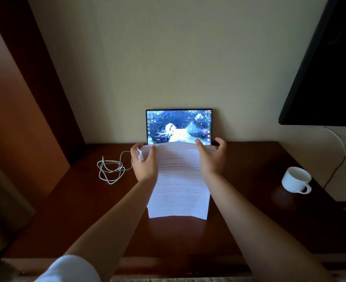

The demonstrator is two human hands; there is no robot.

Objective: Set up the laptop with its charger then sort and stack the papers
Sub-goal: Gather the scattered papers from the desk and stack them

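Your left hand [144, 165] pinches the papers [179, 184] at their far left corner | your right hand [210, 157] rests on them, fingers loosely spread | papers at desk [76, 210] centre, before the lit laptop [178, 126] at 12 | charger cable [111, 169] at 10 | cup [296, 180] at 3.

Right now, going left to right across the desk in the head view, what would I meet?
Cable → left hand → papers → right hand → cup.
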